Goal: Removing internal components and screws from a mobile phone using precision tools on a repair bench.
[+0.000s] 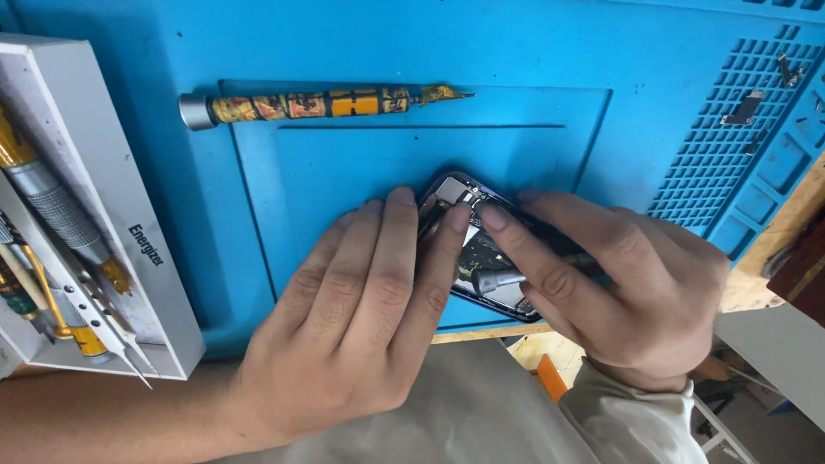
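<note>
An opened dark phone (468, 249) lies on the blue work mat (344, 172), its inner parts showing. My left hand (361, 318) lies flat on the mat with its fingertips pressing the phone's left side. My right hand (601, 283) covers the phone's right side and grips a small grey-tipped screwdriver (497, 278), whose end shows between the fingers over the phone's lower part. Both index fingertips meet near the phone's top.
A screwdriver with a yellow patterned handle (309, 106) lies on the mat at the back. A white tray (129, 258) of tools sits at the left. Small metal parts (746, 108) rest on the mat's gridded section at the right. The wooden bench edge (490, 332) runs below the mat.
</note>
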